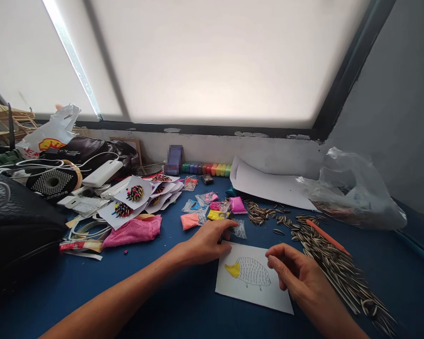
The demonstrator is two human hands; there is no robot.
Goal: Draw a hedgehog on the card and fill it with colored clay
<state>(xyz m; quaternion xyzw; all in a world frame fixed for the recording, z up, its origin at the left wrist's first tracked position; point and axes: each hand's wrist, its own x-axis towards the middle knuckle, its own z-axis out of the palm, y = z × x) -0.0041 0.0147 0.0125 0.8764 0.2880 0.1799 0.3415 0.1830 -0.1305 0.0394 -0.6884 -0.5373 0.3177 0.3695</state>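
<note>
A white card lies on the blue tabletop, bearing a drawn hedgehog outline filled with small marks. Its head is covered in yellow clay. My left hand reaches over the card's upper left corner, thumb and fingers apart. Its fingertips are at a small clear plastic packet; whether they touch it is unclear. Above the card's right side, my right hand is closed in a pinch. Anything between those fingertips is too small to make out. Striped sunflower seeds are heaped beyond the right hand.
Packets of coloured clay, including a pink one, lie behind the card. An orange stick rests on the seeds. Finished seed-covered cards and a pink cloth are left. A clear plastic bag stands right; a black bag, far left.
</note>
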